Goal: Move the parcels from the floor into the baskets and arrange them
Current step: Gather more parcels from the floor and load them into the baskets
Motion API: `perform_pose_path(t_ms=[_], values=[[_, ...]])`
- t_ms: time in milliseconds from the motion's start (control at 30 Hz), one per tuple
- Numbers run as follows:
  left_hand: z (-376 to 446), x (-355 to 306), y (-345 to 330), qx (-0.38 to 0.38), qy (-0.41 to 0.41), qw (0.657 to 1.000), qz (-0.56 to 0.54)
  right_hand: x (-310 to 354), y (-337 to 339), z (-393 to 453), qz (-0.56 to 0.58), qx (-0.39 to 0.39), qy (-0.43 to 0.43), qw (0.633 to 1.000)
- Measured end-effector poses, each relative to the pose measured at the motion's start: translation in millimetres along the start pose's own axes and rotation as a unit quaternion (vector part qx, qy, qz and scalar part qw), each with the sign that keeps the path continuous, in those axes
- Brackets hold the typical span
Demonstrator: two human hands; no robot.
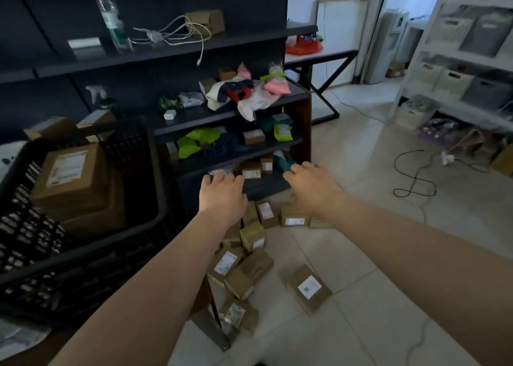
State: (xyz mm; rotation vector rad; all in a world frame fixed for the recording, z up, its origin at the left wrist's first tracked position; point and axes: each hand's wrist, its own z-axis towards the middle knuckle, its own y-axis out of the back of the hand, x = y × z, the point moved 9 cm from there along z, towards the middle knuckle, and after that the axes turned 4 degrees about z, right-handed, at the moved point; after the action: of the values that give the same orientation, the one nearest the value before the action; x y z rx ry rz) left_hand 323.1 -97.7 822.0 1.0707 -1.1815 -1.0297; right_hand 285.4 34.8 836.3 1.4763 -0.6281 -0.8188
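Several small brown cardboard parcels [251, 236] with white labels lie in a heap on the tiled floor by the dark shelf unit; one parcel [308, 288] lies apart to the right. A black plastic basket [133, 143] at the left holds large brown boxes [72, 177]. Both my arms stretch forward over the heap. My left hand [222, 191] hovers, fingers apart and empty, at the lowest shelf's edge. My right hand [311, 185] is beside it, fingers spread, its tips near a teal bag [283, 160] on that shelf, holding nothing I can see.
The dark shelf unit [227, 113] carries bags, small boxes, a bottle and white cables. A black cable [413, 179] loops on the floor at right. White shelving [472, 55] with grey bins stands far right, a table [322, 55] behind.
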Motion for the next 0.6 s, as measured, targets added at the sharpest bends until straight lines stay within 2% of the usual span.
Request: perform_pose_path(t_ms=[133,333,533,600], values=[[44.9,-20.1,-24.2,0.019,0.010,1.000,-0.008,-32.3,-28.9,29.5,0.013,0.018,0.004,1.000],[138.7,-49.0,-91.8,0.050,0.021,0.998,-0.044,-74.5,-110.4,104.2,0.033,0.053,0.003,0.998],[183.7,-82.7,-225.8,0.127,0.036,0.989,-0.066,-90.3,-265.8,147.4,0.081,0.143,0.023,0.986],[188.3,-101.2,-296.5,0.152,0.055,0.984,-0.080,-91.3,-339.2,156.7,0.101,0.160,0.027,0.981]])
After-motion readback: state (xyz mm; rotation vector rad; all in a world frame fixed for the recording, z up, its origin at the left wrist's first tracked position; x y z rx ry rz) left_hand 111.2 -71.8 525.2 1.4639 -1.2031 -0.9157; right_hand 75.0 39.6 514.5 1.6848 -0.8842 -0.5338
